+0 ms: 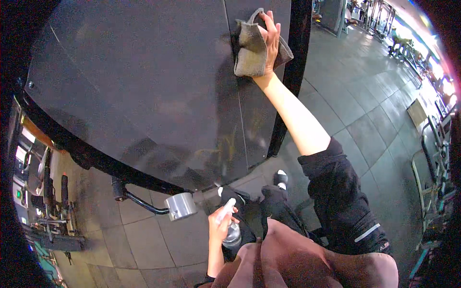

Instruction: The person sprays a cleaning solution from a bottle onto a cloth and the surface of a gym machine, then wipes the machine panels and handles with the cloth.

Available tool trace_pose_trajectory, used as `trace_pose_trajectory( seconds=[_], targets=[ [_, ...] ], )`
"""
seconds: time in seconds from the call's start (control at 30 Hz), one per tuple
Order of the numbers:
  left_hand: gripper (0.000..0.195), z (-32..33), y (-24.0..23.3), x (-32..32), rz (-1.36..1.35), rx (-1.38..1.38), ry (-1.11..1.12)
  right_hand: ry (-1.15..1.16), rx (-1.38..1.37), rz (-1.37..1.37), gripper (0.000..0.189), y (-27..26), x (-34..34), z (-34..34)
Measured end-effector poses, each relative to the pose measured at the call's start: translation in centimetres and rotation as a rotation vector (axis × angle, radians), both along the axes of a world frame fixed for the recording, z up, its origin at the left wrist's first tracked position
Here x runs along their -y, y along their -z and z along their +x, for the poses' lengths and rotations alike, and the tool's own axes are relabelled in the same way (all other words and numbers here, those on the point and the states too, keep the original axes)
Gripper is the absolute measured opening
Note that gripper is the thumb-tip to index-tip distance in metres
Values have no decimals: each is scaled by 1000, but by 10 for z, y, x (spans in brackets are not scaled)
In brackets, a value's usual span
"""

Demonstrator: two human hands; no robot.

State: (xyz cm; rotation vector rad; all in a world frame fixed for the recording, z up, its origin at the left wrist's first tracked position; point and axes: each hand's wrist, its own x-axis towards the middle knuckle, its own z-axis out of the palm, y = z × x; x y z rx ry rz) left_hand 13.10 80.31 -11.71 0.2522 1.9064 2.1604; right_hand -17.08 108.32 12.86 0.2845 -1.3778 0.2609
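Observation:
My right hand [271,41] is stretched far forward on a large, flat black panel [144,79]. A grey-brown cloth [251,50] is bunched in it, with one flap folded over the palm and a corner sticking out past the wrist. The cloth lies near the panel's right side, over a thin straight seam. Low and close to my body, my left hand [220,225] grips a clear spray bottle [233,235] with a white trigger head [227,208]. The bottle's nozzle points up towards the panel. Smudges and reflections show on the panel's near part.
A black frame [297,54] borders the panel. From its near left edge, a bent black arm [144,203] carries a silver cylindrical holder [181,207]. Dark tiles [363,118] cover the floor around my feet. Gym equipment [54,212] stands at left, and metal-framed machines [426,162] at right.

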Motion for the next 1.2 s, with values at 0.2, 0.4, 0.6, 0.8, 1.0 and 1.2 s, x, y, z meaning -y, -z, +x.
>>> trace_pose_trajectory(
  seconds=[0.2,0.4,0.6,0.8,1.0,1.2],
  targets=[
    [36,-1,1,4,56,40,8,42,25,-12,36,13,-2,-1],
    [34,-3,-8,1,70,54,16,106,60,-29,35,18,-9,-4],
    [43,-7,-12,-2,-19,24,35,127,69,-35,41,22,-15,-7],
    [39,-2,-3,6,-10,57,13,173,82,-51,34,35,-12,-1],
    [36,-2,0,6,36,97,9,94,84,-37,33,42,-18,3],
    [36,-2,-2,5,18,78,29,76,65,-48,31,49,-26,5]
  ],
)
